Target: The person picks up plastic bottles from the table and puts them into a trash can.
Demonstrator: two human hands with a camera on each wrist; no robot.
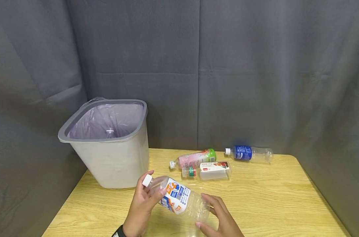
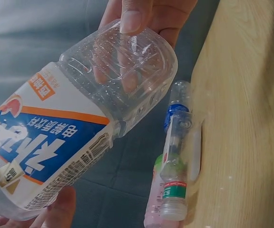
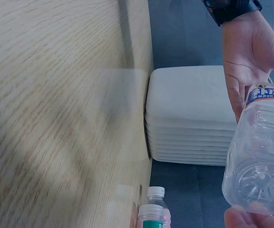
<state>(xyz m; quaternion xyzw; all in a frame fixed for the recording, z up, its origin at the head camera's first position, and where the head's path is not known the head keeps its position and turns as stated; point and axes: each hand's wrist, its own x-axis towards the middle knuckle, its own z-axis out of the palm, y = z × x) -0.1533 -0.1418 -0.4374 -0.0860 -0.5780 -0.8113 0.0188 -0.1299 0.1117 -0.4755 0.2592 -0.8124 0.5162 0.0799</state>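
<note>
A clear plastic bottle (image 1: 177,197) with a white cap and a white, blue and orange label is held tilted above the table, cap end to the upper left. My left hand (image 1: 141,205) grips it around the neck and shoulder, thumb across the label's edge. At the base end, my right hand (image 1: 222,217) holds the bottle between thumb and fingers; the left wrist view shows that thumb on the clear plastic and fingers behind it. No liquid shows inside the bottle (image 2: 113,71).
A grey-white bin (image 1: 117,161) with a purple liner stands at the table's left; a capped bottle (image 1: 110,133) is inside. Toward the back lie a pink-green bottle (image 1: 194,159), a clear bottle with a green-red neck band (image 1: 215,171) and a blue-labelled bottle (image 1: 243,153). Grey curtains (image 1: 241,72) surround the table (image 1: 271,204).
</note>
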